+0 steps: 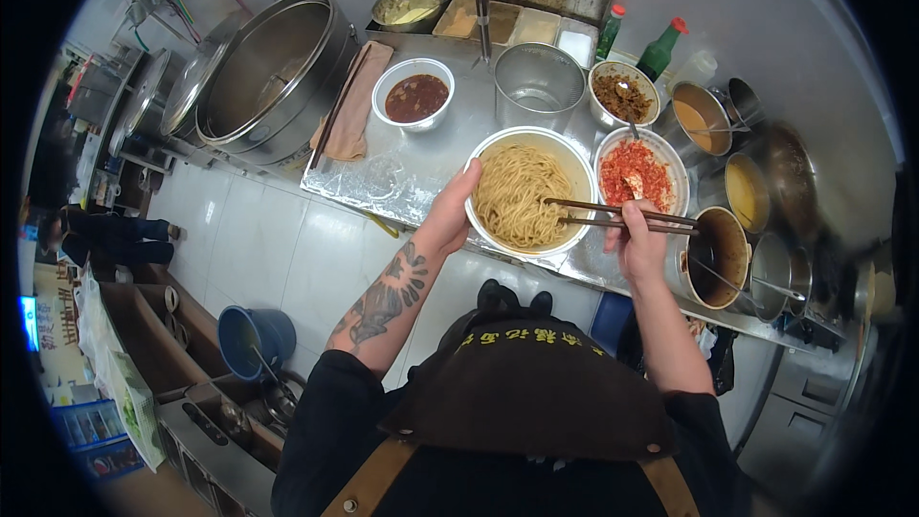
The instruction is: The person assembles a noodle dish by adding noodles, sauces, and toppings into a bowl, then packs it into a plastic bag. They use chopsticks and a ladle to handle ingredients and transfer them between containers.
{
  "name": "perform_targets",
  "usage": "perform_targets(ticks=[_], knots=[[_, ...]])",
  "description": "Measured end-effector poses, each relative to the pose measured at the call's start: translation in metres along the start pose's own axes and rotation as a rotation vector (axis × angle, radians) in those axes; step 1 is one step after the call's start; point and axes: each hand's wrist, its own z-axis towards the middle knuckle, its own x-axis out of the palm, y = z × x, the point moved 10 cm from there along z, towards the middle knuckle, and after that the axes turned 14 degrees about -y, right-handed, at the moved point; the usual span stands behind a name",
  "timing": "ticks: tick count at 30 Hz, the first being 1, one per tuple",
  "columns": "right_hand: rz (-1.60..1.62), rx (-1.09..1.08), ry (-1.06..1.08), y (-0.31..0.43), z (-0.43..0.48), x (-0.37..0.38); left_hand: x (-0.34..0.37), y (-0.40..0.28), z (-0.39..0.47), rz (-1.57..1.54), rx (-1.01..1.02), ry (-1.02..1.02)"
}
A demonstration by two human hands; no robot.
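Note:
A white bowl (579, 158) of pale noodles (517, 194) is at the front edge of the steel counter (423, 179). My left hand (456, 212) grips its left rim, thumb on top. In my right hand (641, 240) is a pair of dark chopsticks (599, 210), their tips in the noodles. Just beyond that hand stands a white bowl of chopped red chilli-like food (639, 169) with a spoon in it. A pot of dark liquid (718, 258) with a ladle is to its right. Farther back sits a white bowl of reddish-brown sauce (414, 97).
A wire-mesh strainer basket (538, 86) stands behind the noodles, beside a faucet (482, 14). A large steel pot (269, 82) is at the left. Green bottles (659, 50) and several sauce pots (700, 118) line the right. A blue bucket (256, 341) stands on the floor; another person (118, 237) is far left.

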Motion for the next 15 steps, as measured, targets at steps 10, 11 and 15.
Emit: perform_targets(ticks=[10, 11, 15], knots=[[-0.089, -0.005, -0.07, 0.039, 0.034, 0.001, -0.017, 0.014, 0.007, -0.086, 0.001, -0.072], [-0.263, -0.019, -0.038, 0.061, 0.033, 0.005, -0.018, 0.017, 0.007, -0.11, -0.032, -0.069], [-0.689, -0.688, 0.608, 0.143, -0.024, 0.078, -0.014, 0.025, 0.005, -0.172, -0.151, -0.017]])
